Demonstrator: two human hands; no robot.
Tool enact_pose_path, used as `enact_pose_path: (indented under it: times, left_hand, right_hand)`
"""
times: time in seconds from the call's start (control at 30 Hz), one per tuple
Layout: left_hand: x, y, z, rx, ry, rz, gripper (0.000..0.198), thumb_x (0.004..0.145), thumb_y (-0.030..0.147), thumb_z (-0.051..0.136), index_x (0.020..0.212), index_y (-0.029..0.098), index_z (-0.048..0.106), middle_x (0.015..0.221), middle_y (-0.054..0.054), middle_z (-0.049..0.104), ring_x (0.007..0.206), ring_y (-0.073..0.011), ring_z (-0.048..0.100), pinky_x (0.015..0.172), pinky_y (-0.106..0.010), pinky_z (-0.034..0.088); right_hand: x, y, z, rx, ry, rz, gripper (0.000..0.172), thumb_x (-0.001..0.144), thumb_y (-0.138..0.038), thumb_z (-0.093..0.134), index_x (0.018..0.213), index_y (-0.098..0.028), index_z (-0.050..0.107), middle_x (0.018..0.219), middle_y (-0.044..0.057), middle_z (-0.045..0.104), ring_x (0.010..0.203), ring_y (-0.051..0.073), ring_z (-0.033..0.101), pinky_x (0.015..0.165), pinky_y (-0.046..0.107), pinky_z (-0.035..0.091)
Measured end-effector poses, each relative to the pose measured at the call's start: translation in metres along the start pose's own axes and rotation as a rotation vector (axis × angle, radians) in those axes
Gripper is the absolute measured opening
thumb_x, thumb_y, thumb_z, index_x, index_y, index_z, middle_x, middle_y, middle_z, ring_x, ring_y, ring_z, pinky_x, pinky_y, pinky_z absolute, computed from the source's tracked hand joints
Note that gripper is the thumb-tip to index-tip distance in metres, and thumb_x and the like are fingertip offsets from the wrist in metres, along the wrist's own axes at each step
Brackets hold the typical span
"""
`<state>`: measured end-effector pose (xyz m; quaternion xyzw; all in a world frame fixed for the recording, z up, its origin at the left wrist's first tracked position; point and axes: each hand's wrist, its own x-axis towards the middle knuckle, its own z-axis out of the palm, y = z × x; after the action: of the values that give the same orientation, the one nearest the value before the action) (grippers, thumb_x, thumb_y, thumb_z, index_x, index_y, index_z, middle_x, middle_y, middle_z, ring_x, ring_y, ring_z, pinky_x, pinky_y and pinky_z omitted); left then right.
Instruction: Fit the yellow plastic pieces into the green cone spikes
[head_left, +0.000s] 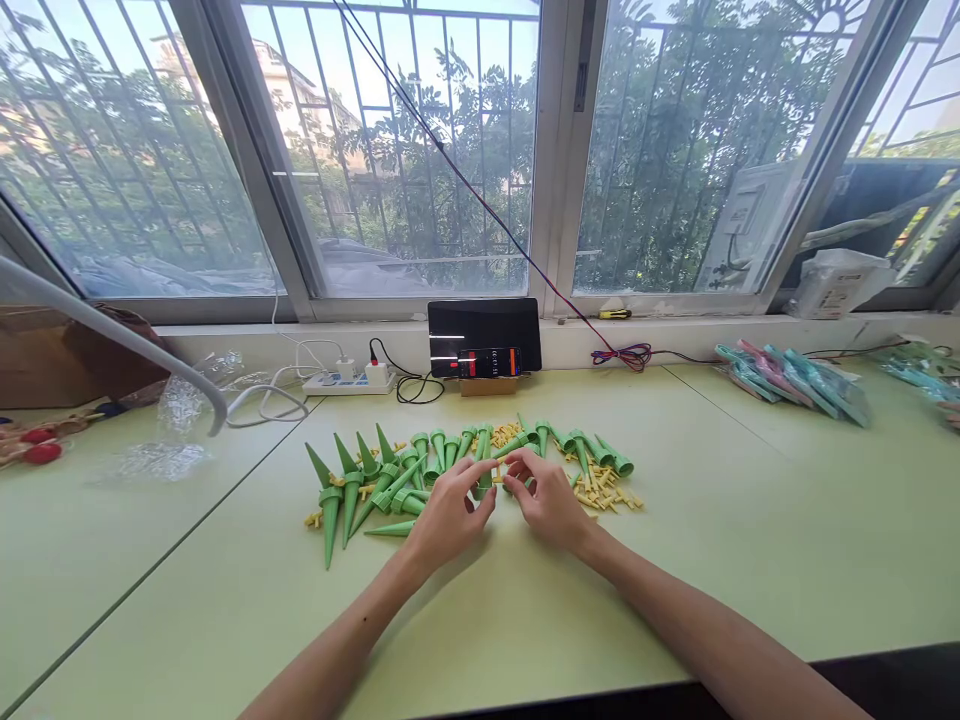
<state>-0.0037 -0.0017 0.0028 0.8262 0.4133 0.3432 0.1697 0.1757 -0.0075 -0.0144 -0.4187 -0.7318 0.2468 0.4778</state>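
My left hand (451,508) is closed around a green plastic plant-watering spike (484,482), partly hidden behind the fingers. My right hand (553,502) pinches a small yellow plastic valve (499,470) at the spike's side; whether it sits inside the spike I cannot tell. Left of my hands, several green spikes (352,500) lie with yellow pieces among them, some with pointed caps on. More green cones (592,447) lie behind and to the right. A pile of loose yellow valves (600,490) spreads beside my right hand, with another heap (506,434) further back.
A black tablet (486,325) leans at the window sill, with a phone (489,363) propped in front. A power strip (349,382) with white cables lies at the back left. Bagged items (795,385) rest at the right rear. Crumpled clear plastic (169,450) is at left.
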Motion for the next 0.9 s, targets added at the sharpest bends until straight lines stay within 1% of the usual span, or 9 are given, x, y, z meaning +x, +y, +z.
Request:
enact_pose_path:
  times: [0.17,0.43,0.67,0.9]
  left_hand:
    - [-0.0006,-0.0004,0.0005,0.012,-0.018,0.004,0.034,0.092,0.025,0.051,0.124,0.023,0.063,0.092,-0.004,0.058,0.073,-0.0134,0.059,0.061,-0.025,0.055]
    - [-0.0013,-0.0003,0.0006,-0.001,-0.019,0.021,0.034,0.090,0.022,0.051,0.122,0.022,0.063,0.092,-0.004,0.058,0.073,-0.0129,0.058,0.060,-0.024,0.055]
    - [-0.0010,0.0022,-0.0008,-0.027,-0.012,0.039,0.034,0.090,0.021,0.051,0.121,0.023,0.063,0.091,-0.004,0.057,0.072,-0.0124,0.057,0.058,-0.022,0.056]
    - [-0.0014,0.0002,0.0002,-0.045,-0.017,0.044,0.033,0.090,0.021,0.051,0.121,0.023,0.063,0.092,-0.004,0.057,0.073,-0.0122,0.058,0.059,-0.022,0.057]
  right_hand:
    - [-0.0002,0.0029,0.0003,-0.004,0.010,-0.020,0.017,0.091,-0.015,0.053,0.107,-0.019,0.057,0.081,0.003,0.066,0.071,0.016,0.061,0.060,0.026,0.044]
    - [0.0004,0.0018,0.0003,0.022,0.017,-0.028,0.015,0.091,-0.015,0.052,0.104,-0.020,0.056,0.074,0.001,0.065,0.065,0.015,0.060,0.060,0.025,0.043]
    - [-0.0001,0.0008,-0.0007,0.006,0.010,-0.027,0.011,0.094,-0.018,0.049,0.103,-0.020,0.054,0.071,0.000,0.063,0.064,0.015,0.058,0.060,0.025,0.042]
    - [-0.0014,-0.0009,-0.0011,0.006,0.001,-0.018,0.008,0.095,-0.022,0.047,0.101,-0.020,0.053,0.065,-0.002,0.059,0.057,0.014,0.053,0.056,0.024,0.039]
